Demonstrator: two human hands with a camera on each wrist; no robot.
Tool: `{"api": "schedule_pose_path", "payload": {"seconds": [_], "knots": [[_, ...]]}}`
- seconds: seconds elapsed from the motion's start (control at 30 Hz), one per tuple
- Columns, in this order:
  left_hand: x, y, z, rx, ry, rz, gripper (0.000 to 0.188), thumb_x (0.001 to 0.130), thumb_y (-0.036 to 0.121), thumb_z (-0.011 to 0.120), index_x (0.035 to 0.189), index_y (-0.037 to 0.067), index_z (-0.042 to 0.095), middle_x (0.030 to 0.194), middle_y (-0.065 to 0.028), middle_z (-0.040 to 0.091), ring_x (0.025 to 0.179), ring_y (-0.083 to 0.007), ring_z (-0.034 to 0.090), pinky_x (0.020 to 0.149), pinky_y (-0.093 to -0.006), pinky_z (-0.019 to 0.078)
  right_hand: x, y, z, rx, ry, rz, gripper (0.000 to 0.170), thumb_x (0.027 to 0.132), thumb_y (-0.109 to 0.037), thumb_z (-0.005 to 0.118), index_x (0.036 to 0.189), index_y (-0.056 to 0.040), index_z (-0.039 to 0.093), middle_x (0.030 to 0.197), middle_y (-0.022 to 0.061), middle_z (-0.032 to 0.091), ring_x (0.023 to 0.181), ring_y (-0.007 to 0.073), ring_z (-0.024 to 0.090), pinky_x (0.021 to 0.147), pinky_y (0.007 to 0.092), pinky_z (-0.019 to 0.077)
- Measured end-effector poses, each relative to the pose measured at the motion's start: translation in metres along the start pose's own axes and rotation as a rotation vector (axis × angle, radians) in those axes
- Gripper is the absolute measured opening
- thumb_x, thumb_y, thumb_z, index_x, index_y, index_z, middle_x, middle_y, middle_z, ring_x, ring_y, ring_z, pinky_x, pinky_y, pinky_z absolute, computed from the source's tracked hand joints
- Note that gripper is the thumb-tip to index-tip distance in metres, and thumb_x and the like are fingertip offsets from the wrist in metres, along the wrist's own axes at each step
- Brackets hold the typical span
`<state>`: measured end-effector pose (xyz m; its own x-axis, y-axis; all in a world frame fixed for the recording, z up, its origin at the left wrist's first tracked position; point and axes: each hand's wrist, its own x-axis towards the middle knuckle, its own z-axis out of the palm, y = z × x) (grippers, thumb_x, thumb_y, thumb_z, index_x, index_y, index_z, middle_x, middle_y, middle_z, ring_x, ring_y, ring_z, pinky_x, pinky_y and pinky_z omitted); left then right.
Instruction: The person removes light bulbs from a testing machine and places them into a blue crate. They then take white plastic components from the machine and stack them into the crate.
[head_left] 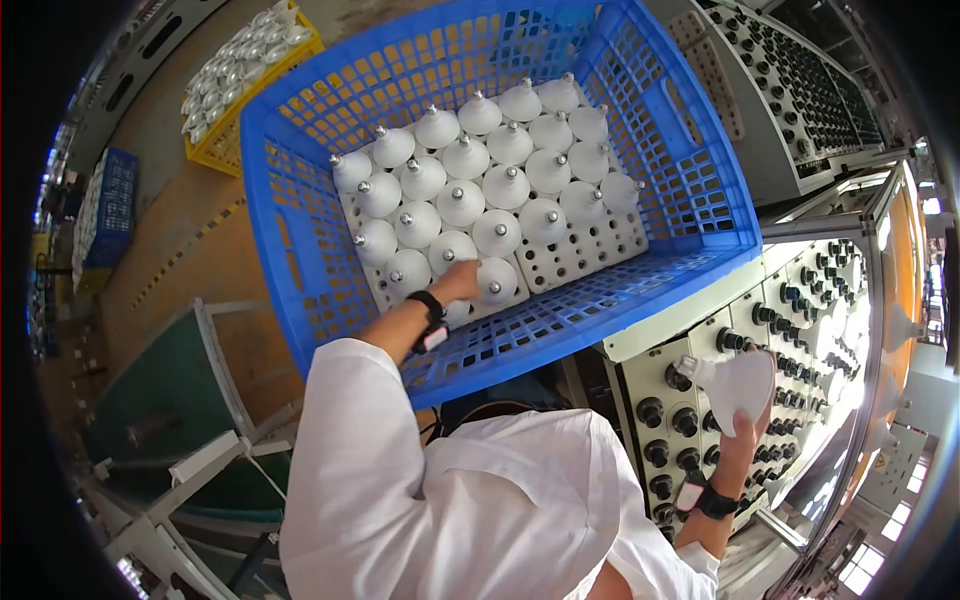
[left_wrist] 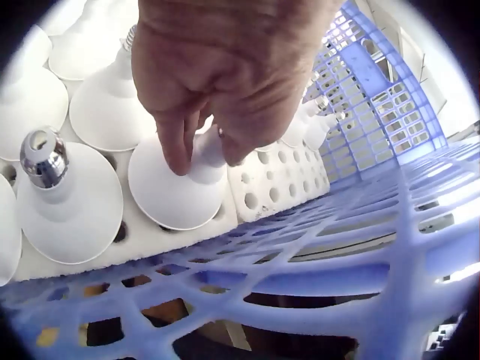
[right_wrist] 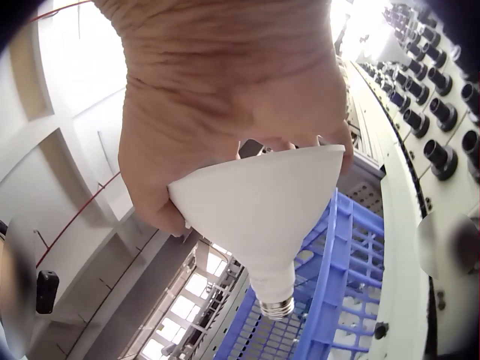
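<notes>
Fingers of a left hand clamp the neck of a white bulb at the near edge of the packed rows, while those of the right hand grip a second bulb by its wide rim, thumb on one side, screw base pointing away from the palm. Around the left fingers, other bulbs stand in rows, metal bases up, on holed foam; just to the right of those fingers, several holes show bare. Enclosing them all is a slatted blue crate, its near wall between the left fingers and the worker's body. Black wristbands sit behind both hands, below the sleeves of a white coat. Close by the right fingers slopes a pale panel, studded with black sockets. Well beyond the left fingers, on the floor at the far left, a yellow crate heaped with bulbs stands near this onlooker's view of a smaller-looking blue stack.
</notes>
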<state>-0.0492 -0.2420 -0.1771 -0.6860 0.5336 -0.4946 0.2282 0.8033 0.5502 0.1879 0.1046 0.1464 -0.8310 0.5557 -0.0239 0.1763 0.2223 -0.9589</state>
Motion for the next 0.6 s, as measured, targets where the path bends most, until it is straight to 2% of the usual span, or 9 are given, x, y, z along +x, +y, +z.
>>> {"api": "schedule_pose_path", "payload": {"seconds": [0.03, 0.1, 0.17, 0.23, 0.33, 0.43, 0.5, 0.53, 0.6], "knots": [[0.011, -0.009, -0.009, 0.056, -0.038, 0.022, 0.057, 0.072, 0.020, 0.067, 0.123, 0.001, 0.050, 0.113, -0.0213, 0.058, 0.102, -0.0298, 0.060, 0.084, -0.0362, 0.0506, 0.005, -0.007, 0.015, 0.107, -0.060, 0.035, 0.106, 0.064, -0.049, 0.070, 0.140, 0.0041, 0.019, 0.137, 0.0191, 0.035, 0.122, 0.0295, 0.040, 0.100, 0.0401, 0.0341], [-0.030, 0.060, -0.095, -0.566, -0.107, -0.086, 0.059, 0.073, 0.025, 0.071, 0.124, 0.002, 0.050, 0.115, -0.0190, 0.058, 0.103, -0.0221, 0.060, 0.082, -0.0326, 0.0518, 0.019, 0.002, 0.038, 0.259, -0.122, 0.088, 0.101, 0.066, -0.044, 0.069, 0.141, 0.0025, 0.020, 0.136, 0.0187, 0.036, 0.120, 0.0279, 0.041, 0.100, 0.0393, 0.0344], [-0.062, 0.118, -0.142, -0.878, -0.116, 0.222, 0.050, 0.079, 0.015, 0.069, 0.122, -0.001, 0.050, 0.114, -0.0133, 0.061, 0.101, -0.0168, 0.060, 0.081, -0.0277, 0.0513, 0.036, 0.008, 0.066, 0.366, -0.210, 0.135, 0.094, 0.070, -0.040, 0.066, 0.141, 0.0005, 0.020, 0.132, 0.0176, 0.040, 0.116, 0.0255, 0.045, 0.097, 0.0373, 0.0372], [-0.093, 0.171, -0.168, -0.910, -0.221, 0.458, 0.050, 0.079, 0.011, 0.068, 0.124, 0.002, 0.049, 0.111, -0.0108, 0.061, 0.100, -0.0162, 0.060, 0.083, -0.0269, 0.0506, 0.052, 0.003, 0.102, 0.515, -0.312, 0.192, 0.087, 0.073, -0.036, 0.063, 0.141, -0.0011, 0.021, 0.125, 0.0151, 0.045, 0.112, 0.0230, 0.048, 0.094, 0.0349, 0.0393], [-0.101, 0.207, -0.173, -0.665, -0.144, 0.561, 0.048, 0.079, 0.012, 0.069, 0.124, 0.007, 0.051, 0.106, -0.0087, 0.062, 0.093, -0.0134, 0.060, 0.081, -0.0248, 0.0500, 0.067, 0.008, 0.135, 0.640, -0.386, 0.269, 0.072, 0.080, -0.031, 0.054, 0.138, 0.0005, 0.026, 0.128, 0.0153, 0.044, 0.118, 0.0248, 0.045, 0.098, 0.0367, 0.0367], [-0.096, 0.203, -0.174, -0.686, -0.008, 0.496, 0.044, 0.078, 0.011, 0.069, 0.120, 0.009, 0.056, 0.099, -0.0063, 0.064, 0.086, -0.0113, 0.061, 0.077, -0.0250, 0.0491, 0.079, 0.005, 0.155, 0.833, -0.488, 0.359, 0.067, 0.081, -0.029, 0.053, 0.137, -0.0013, 0.028, 0.127, 0.0160, 0.044, 0.119, 0.0252, 0.044, 0.099, 0.0373, 0.0368], [-0.093, 0.194, -0.176, -0.612, 0.046, 0.462, 0.042, 0.076, 0.014, 0.070, 0.116, 0.008, 0.058, 0.093, -0.0062, 0.065, 0.082, -0.0113, 0.061, 0.075, -0.0253, 0.0488, 0.088, 0.002, 0.158, 0.520, -0.433, 0.327, 0.072, 0.078, -0.026, 0.059, 0.139, -0.0019, 0.029, 0.128, 0.0173, 0.044, 0.117, 0.0258, 0.046, 0.096, 0.0368, 0.0380], [-0.090, 0.188, -0.177, -0.541, 0.102, 0.427, 0.040, 0.075, 0.016, 0.070, 0.113, 0.006, 0.060, 0.088, -0.0061, 0.066, 0.078, -0.0113, 0.061, 0.072, -0.0256, 0.0485, 0.089, -0.004, 0.152, 0.518, -0.425, 0.318, 0.072, 0.078, -0.026, 0.059, 0.139, -0.0019, 0.029, 0.128, 0.0173, 0.044, 0.117, 0.0258, 0.046, 0.096, 0.0368, 0.0380], [-0.069, 0.165, -0.163, -0.378, 0.135, 0.322, 0.041, 0.072, 0.023, 0.071, 0.108, 0.005, 0.062, 0.082, -0.0102, 0.066, 0.075, -0.0166, 0.063, 0.071, -0.0283, 0.0494, 0.078, -0.019, 0.132, 0.219, -0.290, 0.101, 0.073, 0.078, -0.024, 0.061, 0.140, -0.0023, 0.028, 0.135, 0.0192, 0.039, 0.123, 0.0287, 0.041, 0.097, 0.0394, 0.0390]]}}
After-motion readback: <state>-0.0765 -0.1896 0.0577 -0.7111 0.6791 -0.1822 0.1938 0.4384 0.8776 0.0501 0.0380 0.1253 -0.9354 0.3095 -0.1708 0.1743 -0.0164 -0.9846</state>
